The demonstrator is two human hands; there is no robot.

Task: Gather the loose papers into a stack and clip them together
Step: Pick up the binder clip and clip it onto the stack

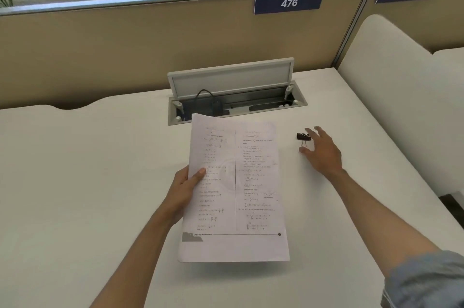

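A stack of printed papers is held above the white desk, its pages lined up and covered in two columns of maths text. My left hand grips the stack's left edge, thumb on top. A small black binder clip lies on the desk to the right of the stack. My right hand hovers just right of the clip with fingers spread, fingertips at the clip; whether they touch it I cannot tell.
An open cable box with a raised lid and a black cable sits in the desk behind the papers. A beige partition with signs 476 and 477 runs along the back. A white side panel borders the desk at right.
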